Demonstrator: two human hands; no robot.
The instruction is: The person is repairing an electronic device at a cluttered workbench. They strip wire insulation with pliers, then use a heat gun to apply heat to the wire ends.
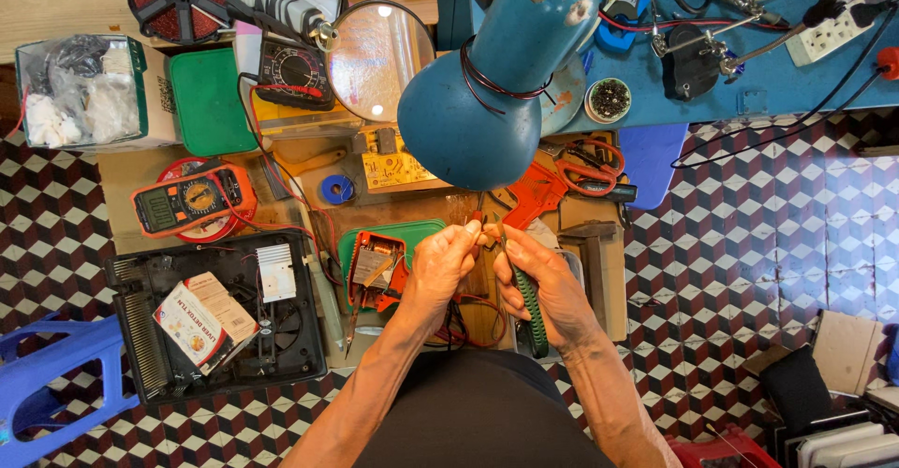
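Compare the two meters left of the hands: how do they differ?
The orange meter has a bright orange case and a round dial; the black meter has a dark case and a pale needle scale. The orange meter lies lower left on a red reel; the black meter sits higher, by the magnifier. Both lie face up with red leads, and neither the left hand nor the right hand touches them.

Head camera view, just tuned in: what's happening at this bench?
A person works over a cluttered cardboard-covered bench under a blue desk lamp. The right hand grips a green-handled tool; the left hand meets it at the fingertips, pinching something too small to identify. An orange multimeter and an open black plastic casing lie to the left.
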